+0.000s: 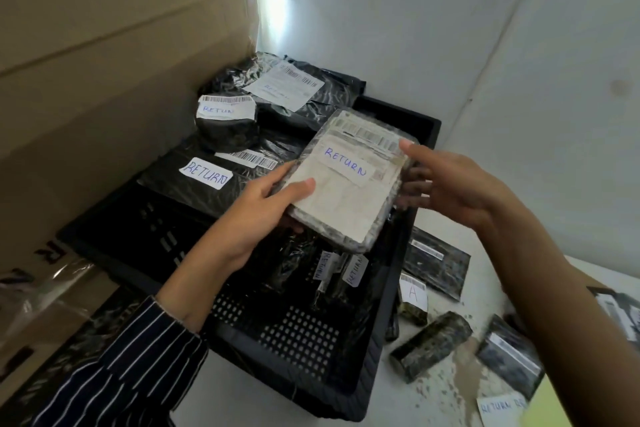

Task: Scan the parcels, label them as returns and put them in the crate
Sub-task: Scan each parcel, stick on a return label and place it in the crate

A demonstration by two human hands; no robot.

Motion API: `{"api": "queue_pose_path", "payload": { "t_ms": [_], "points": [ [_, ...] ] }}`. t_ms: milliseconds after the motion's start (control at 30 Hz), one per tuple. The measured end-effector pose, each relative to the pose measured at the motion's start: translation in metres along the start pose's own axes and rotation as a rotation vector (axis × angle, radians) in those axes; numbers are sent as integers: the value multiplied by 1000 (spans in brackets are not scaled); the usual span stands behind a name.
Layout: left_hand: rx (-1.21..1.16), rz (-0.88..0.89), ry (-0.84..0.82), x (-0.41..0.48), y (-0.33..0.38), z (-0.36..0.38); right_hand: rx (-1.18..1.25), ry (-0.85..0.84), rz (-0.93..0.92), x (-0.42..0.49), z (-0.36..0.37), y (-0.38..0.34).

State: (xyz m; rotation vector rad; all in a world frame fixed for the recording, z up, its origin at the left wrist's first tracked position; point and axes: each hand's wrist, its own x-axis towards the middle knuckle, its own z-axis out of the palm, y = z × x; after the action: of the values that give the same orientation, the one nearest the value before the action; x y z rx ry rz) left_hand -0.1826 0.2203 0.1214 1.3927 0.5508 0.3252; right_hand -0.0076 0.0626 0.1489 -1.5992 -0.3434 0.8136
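Observation:
A flat parcel [346,184] with a white shipping label and a "RETURN" sticker hangs above the black plastic crate [391,291]. My left hand [266,204] grips its left edge, thumb on top. My right hand [446,184] touches its right edge, with the thumb at the top corner and the fingers behind the parcel. Inside the crate lie several black-wrapped parcels with "RETURN" stickers: a flat one [194,180] at the left, a round one [227,125] behind it, a large one [304,90] at the back and small ones [332,270] on the bottom.
A big cardboard box [104,55] stands left of the crate. On the white table to the right lie several small black parcels [431,345], one [412,298] marked "A". A sheet of "RETURN" stickers [500,407] is at the bottom right. A white wall is behind.

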Motion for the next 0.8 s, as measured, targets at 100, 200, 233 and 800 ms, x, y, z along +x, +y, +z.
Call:
{"api": "queue_pose_path", "payload": {
  "t_ms": [100,200,233,800],
  "points": [
    [77,69,-59,-6,5,-3,-79,-11,-46,5,0,-1],
    [246,183,-98,-16,9,-8,-152,-147,-86,2,-3,-6],
    [304,220,-89,-18,9,-12,-169,-187,-97,1,-4,-8],
    [1191,606,122,-18,-36,-110,-962,-605,70,36,84,55]
  ]
}}
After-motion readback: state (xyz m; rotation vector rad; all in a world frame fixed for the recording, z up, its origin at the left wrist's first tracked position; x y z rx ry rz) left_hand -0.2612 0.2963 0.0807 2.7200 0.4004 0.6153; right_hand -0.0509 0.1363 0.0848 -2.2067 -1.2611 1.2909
